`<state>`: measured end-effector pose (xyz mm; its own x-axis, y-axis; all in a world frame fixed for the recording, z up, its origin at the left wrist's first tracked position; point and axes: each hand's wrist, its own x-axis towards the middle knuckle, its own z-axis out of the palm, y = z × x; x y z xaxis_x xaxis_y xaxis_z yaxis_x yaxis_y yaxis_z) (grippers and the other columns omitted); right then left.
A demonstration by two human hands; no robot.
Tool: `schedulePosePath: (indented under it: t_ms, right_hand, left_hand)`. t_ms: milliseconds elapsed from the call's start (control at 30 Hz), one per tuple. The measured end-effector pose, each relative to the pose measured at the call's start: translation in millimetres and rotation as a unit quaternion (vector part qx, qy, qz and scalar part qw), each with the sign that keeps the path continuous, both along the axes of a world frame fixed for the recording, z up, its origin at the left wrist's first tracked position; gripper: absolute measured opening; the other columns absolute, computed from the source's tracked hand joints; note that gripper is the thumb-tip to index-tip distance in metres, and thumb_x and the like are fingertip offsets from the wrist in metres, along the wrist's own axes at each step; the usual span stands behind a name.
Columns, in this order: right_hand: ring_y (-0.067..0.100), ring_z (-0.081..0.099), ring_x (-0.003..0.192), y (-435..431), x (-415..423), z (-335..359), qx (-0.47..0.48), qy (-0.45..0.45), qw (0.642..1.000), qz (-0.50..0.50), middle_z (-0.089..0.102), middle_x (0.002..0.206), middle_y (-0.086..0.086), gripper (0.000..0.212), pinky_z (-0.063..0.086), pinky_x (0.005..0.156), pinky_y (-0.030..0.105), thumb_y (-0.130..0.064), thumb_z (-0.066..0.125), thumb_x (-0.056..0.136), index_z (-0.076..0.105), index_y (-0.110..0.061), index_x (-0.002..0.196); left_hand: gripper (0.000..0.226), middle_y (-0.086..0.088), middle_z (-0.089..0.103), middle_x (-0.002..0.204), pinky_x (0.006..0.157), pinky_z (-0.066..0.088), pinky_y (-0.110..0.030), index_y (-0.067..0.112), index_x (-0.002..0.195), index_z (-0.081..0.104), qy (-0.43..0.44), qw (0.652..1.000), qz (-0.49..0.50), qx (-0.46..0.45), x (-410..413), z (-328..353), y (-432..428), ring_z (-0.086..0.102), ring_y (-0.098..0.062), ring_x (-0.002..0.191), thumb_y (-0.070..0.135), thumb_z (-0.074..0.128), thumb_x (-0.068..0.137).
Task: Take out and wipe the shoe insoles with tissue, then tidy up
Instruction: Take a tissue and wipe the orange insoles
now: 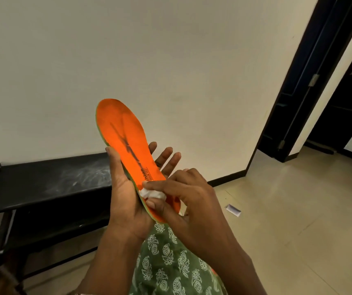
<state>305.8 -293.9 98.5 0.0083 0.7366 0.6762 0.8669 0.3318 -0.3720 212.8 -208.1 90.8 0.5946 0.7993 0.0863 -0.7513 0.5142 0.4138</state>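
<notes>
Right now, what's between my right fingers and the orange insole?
A crumpled white tissue, pinched by the right hand and pressed against the orange insole near its heel end, as the head view shows.

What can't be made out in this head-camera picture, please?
- Heel end and lettering of the orange insole: partly covered by the right hand and tissue, head view.
- Insole underside: faces away, behind the left hand.
- On the floor, the small white item: too small to identify.
- Lower shelf of the black rack: dark, cut by the left edge.
</notes>
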Motion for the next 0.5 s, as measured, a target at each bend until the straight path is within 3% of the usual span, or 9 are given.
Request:
schedulePosePath:
  t_ms: [133, 333, 433, 500]
  right_hand:
    - [0.007, 0.051, 0.098, -7, 12, -4, -0.020, -0.005, 1.000, -0.009, 0.064, 0.100, -0.018, 0.031, 0.044, 0.082, 0.032, -0.034, 0.067, 0.088, 0.070, -0.036, 0.119]
    - [0.013, 0.051, 0.096, -6, 33, -7, 0.041, -0.019, 0.988, -0.150, 0.069, 0.106, -0.013, 0.030, 0.043, 0.079, 0.039, -0.036, 0.067, 0.087, 0.072, -0.032, 0.116]
    - [0.008, 0.055, 0.090, -13, 35, -9, 0.047, 0.020, 0.990, -0.128, 0.069, 0.098, -0.022, 0.026, 0.048, 0.075, 0.043, -0.037, 0.077, 0.081, 0.073, -0.033, 0.107]
    - [0.003, 0.060, 0.087, -22, 34, -7, 0.007, 0.050, 0.997, -0.062, 0.068, 0.090, -0.027, 0.026, 0.049, 0.076, 0.033, -0.036, 0.083, 0.076, 0.075, -0.035, 0.101]
  left_hand:
    - [0.089, -0.015, 0.066, 0.128, 0.082, 0.059, -0.047, 0.015, 0.142, 0.051, 0.020, 1.000, -0.011, -0.007, 9, 2, -2, 0.064, -0.034, 0.119, 0.081, 0.044, 0.082]
    - [0.090, -0.017, 0.066, 0.126, 0.086, 0.058, -0.053, 0.014, 0.140, 0.054, 0.061, 0.996, -0.060, 0.001, 32, 2, -15, 0.065, -0.035, 0.116, 0.081, 0.042, 0.081]
    - [0.092, -0.018, 0.065, 0.129, 0.089, 0.057, -0.054, 0.012, 0.141, 0.053, 0.071, 0.995, -0.070, 0.025, 35, 2, -18, 0.065, -0.034, 0.117, 0.080, 0.041, 0.080]
    - [0.092, -0.019, 0.063, 0.133, 0.093, 0.055, -0.056, 0.011, 0.141, 0.052, 0.071, 0.994, -0.072, 0.034, 34, 1, -14, 0.063, -0.036, 0.120, 0.081, 0.038, 0.082]
